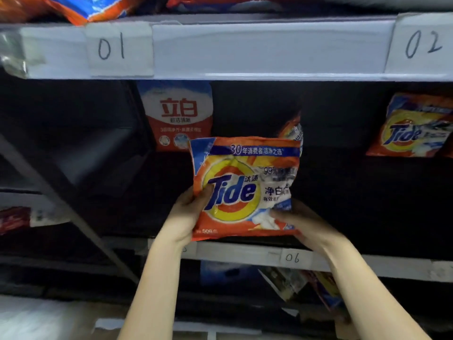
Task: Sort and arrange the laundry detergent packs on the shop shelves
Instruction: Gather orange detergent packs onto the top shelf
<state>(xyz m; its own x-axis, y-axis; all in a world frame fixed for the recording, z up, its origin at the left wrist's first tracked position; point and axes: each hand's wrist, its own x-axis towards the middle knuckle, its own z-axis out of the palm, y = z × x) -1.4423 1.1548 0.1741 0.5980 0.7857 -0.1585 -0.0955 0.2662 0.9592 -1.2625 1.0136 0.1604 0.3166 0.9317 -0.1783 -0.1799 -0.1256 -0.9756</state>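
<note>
Orange Tide pack [245, 187] held upright before the middle shelf [245, 252], left hand [188, 214] pinching its lower left edge, right hand [301, 222] gripping its lower right corner, fingers behind hidden, second pack [294, 133] behind mostly covered.

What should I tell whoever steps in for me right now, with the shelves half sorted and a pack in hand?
Left hand grips the left edge of the orange Tide pack, thumb on its front. Right hand grips its lower right corner. The pack is upright in front of the middle shelf, above the 06 label; whether it touches the shelf I cannot tell.
Already on that shelf: a red-and-white pack standing at the back, a second Tide pack to the right, another partly hidden behind the held one.
Left: set this pack down, then tidy the slumped packs on the shelf below.
</note>
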